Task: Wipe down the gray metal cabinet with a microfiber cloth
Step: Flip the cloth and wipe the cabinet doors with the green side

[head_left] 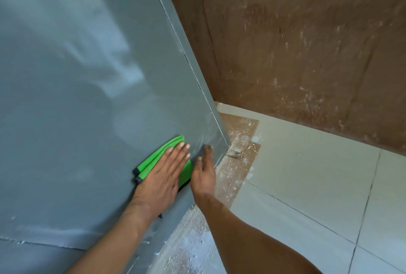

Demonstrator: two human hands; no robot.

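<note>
Cabinet: the gray metal cabinet (77, 98) fills the left half of the head view; its broad flat panel faces the camera and its long right edge runs slantwise from the top centre down to the lower corner near the floor.
Cabinet surface: pale smears and reflections show across the upper panel; a seam with chipped paint crosses near the bottom left.
Cloth: the green microfiber cloth (153, 157) lies folded flat against the cabinet panel, close to its lower right corner; its long axis slants from lower left to upper right, and a dark trim shows at its lower left end.
Left hand: the left hand (163, 175) lies flat on the cloth with the fingers straight and close together, pointing up and right, pressing the cloth to the panel; nothing is gripped.
Right hand: the right hand (205, 168) sits just beside the cloth's right side, seen edge-on, with straight fingers pointing up and their tips touching the panel near its right edge; it holds nothing, and a ring shows on one finger.
Floor: pale tiles (307, 186) with dark joints; a brown board (237, 164) speckled with white dust lies at the cabinet's foot.
Wall: a brown wooden panel (307, 43), flecked white, stands behind.
</note>
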